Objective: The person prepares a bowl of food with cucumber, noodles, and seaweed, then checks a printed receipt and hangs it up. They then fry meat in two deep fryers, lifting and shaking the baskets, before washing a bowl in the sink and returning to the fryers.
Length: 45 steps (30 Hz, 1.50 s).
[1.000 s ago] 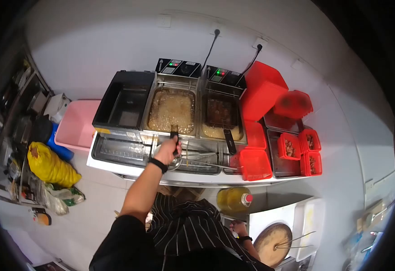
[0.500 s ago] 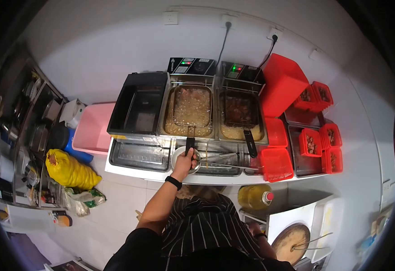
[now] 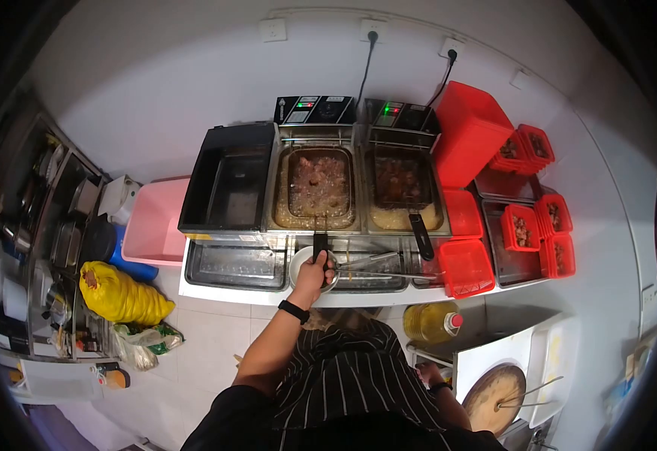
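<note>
My left hand (image 3: 314, 276) is closed around the black handle of a fry basket (image 3: 320, 239) in the left fryer well. Pieces of meat (image 3: 319, 182) show in that basket amid bubbling, foamy oil. Just under the hand is a white bowl (image 3: 299, 263), with metal tongs (image 3: 370, 264) lying to its right. A second fry basket (image 3: 399, 184) with browner pieces sits in the right well, its black handle free. My right hand (image 3: 429, 373) hangs low beside the striped apron, near the bottle of oil; its fingers are too small and dim to read.
Red tubs of meat (image 3: 522, 229) stand on trays at the right, beside a tall red container (image 3: 471, 135). Below are an oil jug (image 3: 430, 323) and a round wooden board (image 3: 493, 398). A pink bin (image 3: 155, 225) and yellow sack (image 3: 122, 293) stand left.
More meat now shows above the foam in the left basket, while my left hand keeps its hold on the handle. The view has shifted slightly. My right hand shows more beside the apron.
</note>
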{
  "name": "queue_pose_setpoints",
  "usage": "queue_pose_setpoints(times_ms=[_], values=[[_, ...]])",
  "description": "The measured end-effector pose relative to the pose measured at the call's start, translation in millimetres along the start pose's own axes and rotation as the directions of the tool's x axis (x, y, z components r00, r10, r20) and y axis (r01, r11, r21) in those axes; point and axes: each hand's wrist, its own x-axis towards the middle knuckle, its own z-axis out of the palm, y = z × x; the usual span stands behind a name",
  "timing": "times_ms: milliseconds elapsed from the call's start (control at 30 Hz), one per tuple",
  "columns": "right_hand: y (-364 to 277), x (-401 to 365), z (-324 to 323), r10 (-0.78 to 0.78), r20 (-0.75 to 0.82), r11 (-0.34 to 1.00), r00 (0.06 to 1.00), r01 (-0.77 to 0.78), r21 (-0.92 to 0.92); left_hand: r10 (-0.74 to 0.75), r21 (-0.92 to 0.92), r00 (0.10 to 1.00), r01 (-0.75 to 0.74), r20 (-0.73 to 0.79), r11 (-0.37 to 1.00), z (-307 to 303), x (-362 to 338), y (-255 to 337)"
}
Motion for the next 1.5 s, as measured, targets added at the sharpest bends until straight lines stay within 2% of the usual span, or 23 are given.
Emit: queue_pose_setpoints(times_ms=[133,367,400,467,500,567,600,700,733,833,867,967,1000,1033,1067,1133,1167,1233,1267,1300,1367,1400,1500], values=[[12.0,-10.9,3.5,0.096,0.14,0.975,0.986,-0.121,0.187,-0.076,-0.005,0.996,0.076,0.054,0.997,-1.3,9.4,20.2],[14.7,-5.9,5.0,0.142,0.088,0.988,0.986,-0.147,0.055,0.007,0.063,1.0,-0.007,0.007,0.998,5.6,-1.8,14.3],[14.3,-4.6,5.8,0.263,0.163,0.886,0.951,-0.305,0.349,-0.011,0.057,1.0,0.01,0.009,0.998,5.0,-0.4,13.4],[6.9,10.1,-8.0,0.38,0.375,0.4,0.845,-0.516,0.757,-0.037,0.022,0.999,0.036,0.032,0.999,10.2,-8.3,10.8],[1.5,12.3,-11.5,0.383,0.367,0.405,0.848,-0.511,0.758,-0.071,-0.022,0.996,0.072,0.053,0.997,14.1,-9.9,7.1],[-7.5,12.4,-4.5,0.418,0.084,0.68,0.905,-0.373,0.631,-0.107,-0.049,0.994,0.108,0.019,0.993,6.4,-0.7,16.9],[42.0,24.7,-3.5,0.183,0.393,0.032,0.901,-0.405,0.914,-0.121,-0.051,0.992,0.122,0.026,0.991,6.5,-0.5,18.3],[46.3,24.0,-5.2,0.237,0.518,0.096,0.822,-0.55,0.83,-0.134,-0.04,0.987,0.138,0.09,0.99,10.3,-5.3,11.1],[10.6,13.7,-5.8,0.395,0.329,0.471,0.858,-0.496,0.729,-0.138,-0.071,0.986,0.144,0.089,0.987,10.1,-7.4,14.7],[-4.6,3.1,2.7,0.47,0.191,0.633,0.862,-0.479,0.607,-0.049,0.046,0.999,0.048,0.022,0.998,5.6,-1.3,21.3],[-8.4,3.5,7.0,0.465,0.192,0.633,0.864,-0.476,0.611,-0.105,-0.032,0.993,0.107,0.056,0.994,10.2,-2.5,16.2],[-14.8,-7.0,-1.3,0.082,0.122,0.974,0.989,-0.106,0.202,-0.081,-0.008,0.997,0.081,0.003,0.997,15.0,-13.4,16.2],[-15.3,-6.9,-0.1,0.231,0.025,0.964,0.973,-0.232,0.13,-0.058,0.038,0.998,0.058,0.002,0.998,11.9,-11.0,19.7],[-15.3,-12.6,1.9,0.234,0.035,0.963,0.972,-0.237,0.132,-0.032,0.089,0.999,0.032,0.001,0.995,9.3,-6.7,25.8],[-16.3,-13.8,0.6,0.028,0.093,1.0,0.995,-0.029,0.004,-0.041,0.023,0.999,0.042,-0.034,0.999,12.8,-7.9,20.4],[-5.5,-2.7,-9.0,-0.352,0.263,0.886,0.898,0.411,-0.216,-0.072,-0.001,0.996,0.072,0.046,0.997,8.0,-1.8,11.3],[0.3,1.6,-9.0,-0.348,0.264,0.886,0.899,0.408,-0.22,-0.075,0.021,0.996,0.074,0.043,0.997,6.3,-5.2,12.0],[-0.2,-1.5,1.4,-0.116,-0.005,0.829,0.993,0.094,-0.552,-0.033,0.128,0.999,0.029,0.03,0.991,-0.9,0.4,24.2],[-1.4,0.2,-1.3,0.116,0.048,0.916,0.992,-0.088,-0.392,-0.041,0.062,0.999,0.039,0.03,0.997,1.9,0.1,22.5],[-4.0,4.9,-3.7,0.109,0.043,0.916,0.993,-0.084,-0.393,-0.034,0.064,0.999,0.031,0.034,0.997,2.4,-2.1,23.0],[13.3,14.2,-10.0,0.068,0.271,0.981,0.96,-0.016,-0.192,-0.114,-0.021,0.993,0.115,0.016,0.993,8.2,-9.0,21.0],[74.4,30.8,1.0,-0.013,0.177,0.882,0.984,-0.072,0.466,-0.069,0.038,0.998,0.068,0.012,0.997,1.1,4.1,18.2],[42.7,16.2,5.2,0.147,0.238,0.856,0.96,-0.244,0.455,-0.104,-0.01,0.995,0.104,0.013,0.995,11.2,-2.3,15.2]])
